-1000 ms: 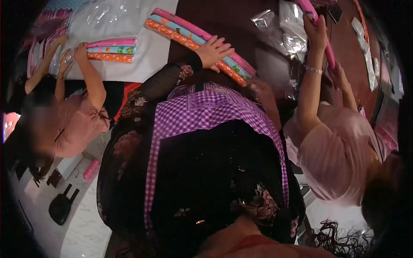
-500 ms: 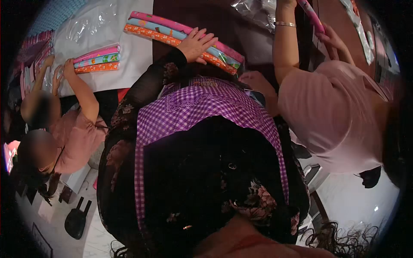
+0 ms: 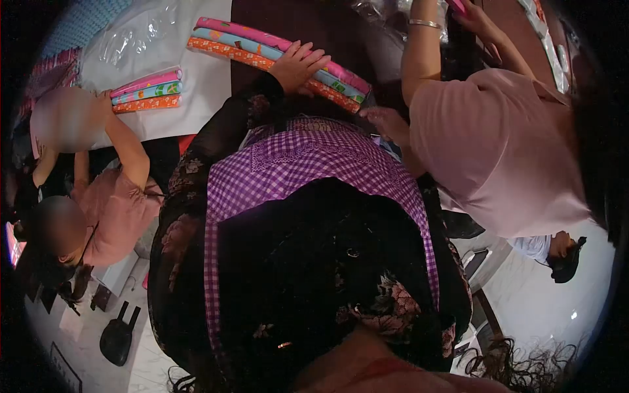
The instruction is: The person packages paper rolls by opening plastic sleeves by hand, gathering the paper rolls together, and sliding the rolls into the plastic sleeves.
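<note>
Three patterned rolls, pink, light blue and orange, lie side by side in clear wrap on the dark table. Across their middle rests my left hand, palm down with fingers stretched out. My right hand is at the rolls' right end, near the apron; its fingertips are pressed together by the wrap, and what is between them is too small to make out. A purple checked apron covers my front, just below the rolls.
Similar rolls lie on a white sheet at the left, beside people in pink. Close on my right, a person in a pink shirt reaches over the dark table. Clear plastic lies at the top.
The view has shifted, so the rolls appear farther left. My left hand stays on them. My right hand's fingers show more clearly than half a second ago. The person on the right has leaned and reached farther up.
</note>
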The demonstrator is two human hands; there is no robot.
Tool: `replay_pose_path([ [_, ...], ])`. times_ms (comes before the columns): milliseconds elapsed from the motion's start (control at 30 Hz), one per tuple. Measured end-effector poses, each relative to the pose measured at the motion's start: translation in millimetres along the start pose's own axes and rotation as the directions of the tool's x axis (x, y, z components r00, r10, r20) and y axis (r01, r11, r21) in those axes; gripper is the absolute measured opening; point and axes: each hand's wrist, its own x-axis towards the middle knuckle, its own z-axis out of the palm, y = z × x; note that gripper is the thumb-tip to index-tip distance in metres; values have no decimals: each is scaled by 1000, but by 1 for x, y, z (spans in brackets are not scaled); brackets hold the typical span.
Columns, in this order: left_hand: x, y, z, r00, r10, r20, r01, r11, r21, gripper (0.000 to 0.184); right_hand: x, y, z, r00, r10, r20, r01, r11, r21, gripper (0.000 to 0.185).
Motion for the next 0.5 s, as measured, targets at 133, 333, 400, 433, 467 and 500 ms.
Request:
replay_pose_path([
  [133, -1, -5, 26, 997, 22, -80, -12, 992, 125, 104, 40, 53, 10, 999, -6, -42, 12, 991, 137, 25],
  [333, 5, -1, 67, 932, 60, -358, -34, 996, 80, 103, 31, 37, 25, 975, -213, -56, 215, 976, 36, 26],
  [400, 7, 0, 73, 928, 61, -366, -49, 998, 42, 102, 8, 10, 31, 988, -134, -83, 133, 991, -11, 27],
  [433, 8, 2, 68, 941, 46, -336, -50, 999, -1, 102, 5, 0, 30, 993, -52, -106, 51, 999, -5, 30],
  [467, 8, 6, 63, 922, 26, -386, -30, 1000, -5, 104, 9, 8, 29, 994, -60, -93, 59, 998, -15, 30],
  [500, 7, 11, 51, 923, 17, -385, -18, 1000, 1, 104, 17, 26, 27, 996, -29, -89, 41, 991, 131, 29],
])
